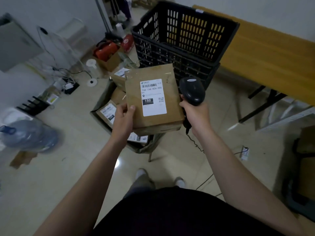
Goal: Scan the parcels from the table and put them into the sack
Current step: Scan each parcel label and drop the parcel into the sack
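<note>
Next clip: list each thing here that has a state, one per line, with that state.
Left hand: gripping the parcel's lower left edge.
Right hand: gripping the scanner.
Parcel: held up, label facing the camera.
Scanner: beside the parcel's right edge.
Sack: open, holding labelled parcels.
Black crate: looks empty.
Water bottle: lying on its side.

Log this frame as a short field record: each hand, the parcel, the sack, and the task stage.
left hand: grips the lower left edge of the brown parcel
right hand: holds the black scanner at the parcel's right edge
parcel: label faces up, printed 150 150 A26-050
sack: open on the floor under the parcel, several labelled parcels inside
black crate: behind the sack
stage: parcel in hand, not yet in the sack
</note>
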